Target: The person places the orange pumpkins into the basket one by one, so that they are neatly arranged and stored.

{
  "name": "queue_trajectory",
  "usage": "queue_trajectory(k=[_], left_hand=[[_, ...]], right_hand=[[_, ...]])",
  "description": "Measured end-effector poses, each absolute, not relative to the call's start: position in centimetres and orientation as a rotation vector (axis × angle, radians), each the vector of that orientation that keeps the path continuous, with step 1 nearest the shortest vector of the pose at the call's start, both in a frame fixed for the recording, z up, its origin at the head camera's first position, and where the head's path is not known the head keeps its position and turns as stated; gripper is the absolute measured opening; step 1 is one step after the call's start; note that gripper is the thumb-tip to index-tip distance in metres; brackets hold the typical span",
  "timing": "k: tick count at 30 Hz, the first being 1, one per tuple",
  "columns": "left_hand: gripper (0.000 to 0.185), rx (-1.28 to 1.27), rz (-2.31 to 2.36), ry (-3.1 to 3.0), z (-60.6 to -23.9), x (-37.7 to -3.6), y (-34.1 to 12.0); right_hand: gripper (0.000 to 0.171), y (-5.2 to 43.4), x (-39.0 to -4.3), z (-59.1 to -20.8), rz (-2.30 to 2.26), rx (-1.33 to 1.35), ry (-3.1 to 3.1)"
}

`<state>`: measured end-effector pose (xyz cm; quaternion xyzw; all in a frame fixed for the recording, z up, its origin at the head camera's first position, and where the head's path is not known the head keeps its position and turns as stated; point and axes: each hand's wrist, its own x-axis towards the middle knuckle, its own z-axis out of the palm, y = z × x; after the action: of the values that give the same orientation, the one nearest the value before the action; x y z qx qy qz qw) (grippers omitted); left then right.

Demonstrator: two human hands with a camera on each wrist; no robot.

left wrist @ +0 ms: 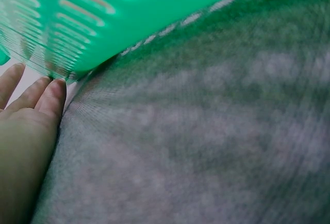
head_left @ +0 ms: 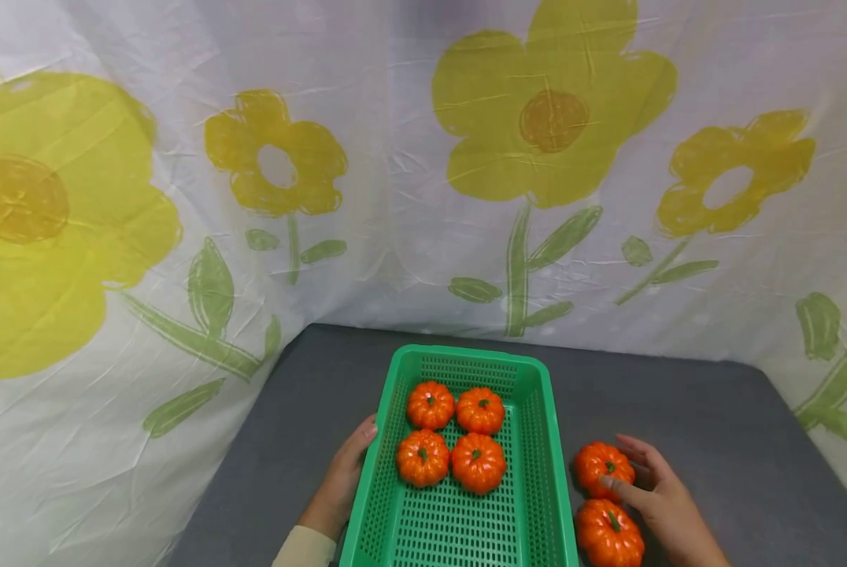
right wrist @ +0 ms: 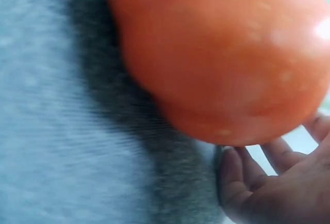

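A green plastic basket with slotted walls stands on the dark table and holds several small orange pumpkins. My left hand touches the basket's left outer side, its fingers fairly straight against the wall in the left wrist view. To the right of the basket, two more pumpkins lie on the table. My right hand holds the farther pumpkin, thumb on its near side and fingers at its right. The nearer pumpkin sits just beside it and seems to fill much of the right wrist view.
A dark grey cloth covers the table. Behind and along the sides hangs a white curtain printed with yellow flowers. The basket's pumpkins are grouped toward its far half, and its near slotted floor shows.
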<state>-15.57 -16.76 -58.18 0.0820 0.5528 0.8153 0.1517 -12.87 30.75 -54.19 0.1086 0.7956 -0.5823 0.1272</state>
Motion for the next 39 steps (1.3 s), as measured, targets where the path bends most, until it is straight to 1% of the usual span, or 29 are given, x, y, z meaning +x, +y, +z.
queue_trajectory(k=[6, 21, 33, 39], left_hand=[[0.065, 0.237, 2.359, 1.564, -58.1, -15.5, -16.8], [0.063, 0.240, 2.369, 1.555, -58.3, -15.6, -16.8], [0.064, 0.262, 2.365, 1.528, -58.6, -15.8, -17.0], [0.065, 0.237, 2.358, 1.544, -58.5, -15.7, -16.9]], right_hand=[[0.086, 30.2, -12.4, -54.9, -1.727, 0.306, 2.338], [0.093, 29.7, -12.4, -55.2, -1.706, 0.318, 2.348], [0.088, 30.2, -12.1, -55.2, -1.740, 0.320, 2.353], [0.089, 30.8, -12.0, -55.2, -1.693, 0.344, 2.387]])
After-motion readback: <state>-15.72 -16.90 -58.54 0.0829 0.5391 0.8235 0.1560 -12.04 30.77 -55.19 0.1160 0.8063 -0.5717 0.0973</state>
